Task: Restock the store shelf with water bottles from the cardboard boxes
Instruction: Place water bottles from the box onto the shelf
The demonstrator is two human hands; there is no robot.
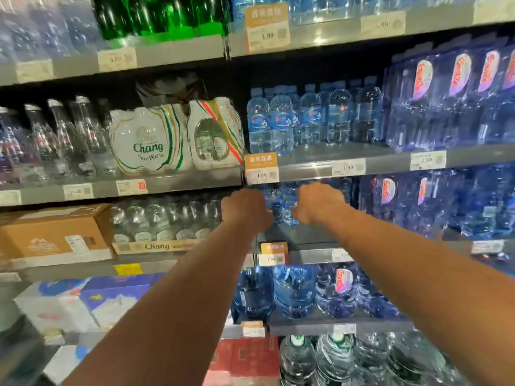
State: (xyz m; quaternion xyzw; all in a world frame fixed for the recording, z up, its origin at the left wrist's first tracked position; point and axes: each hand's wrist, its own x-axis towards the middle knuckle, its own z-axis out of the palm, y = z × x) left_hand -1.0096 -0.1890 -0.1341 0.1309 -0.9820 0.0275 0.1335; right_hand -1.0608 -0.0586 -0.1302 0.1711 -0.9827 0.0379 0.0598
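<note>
Both my arms reach into the third shelf (301, 236) from the top, under the 1.99 price tag. My left hand (245, 208) and my right hand (319, 203) are on either side of small blue-labelled water bottles (278, 206) standing at the shelf's left end. The fingers of both hands are hidden behind the hands and the bottles, so I cannot tell what they hold. A row of the same small bottles (281, 123) stands on the shelf above. A cardboard box (53, 235) sits on the left shelf.
Blue shrink-wrapped bottle packs (446, 101) fill the right side of the shelves. Chang soda water packs (150, 140) and a Chang tray of glass bottles (161, 221) are to the left. Large blue jugs (295, 288) and clear jugs (334, 358) stand below.
</note>
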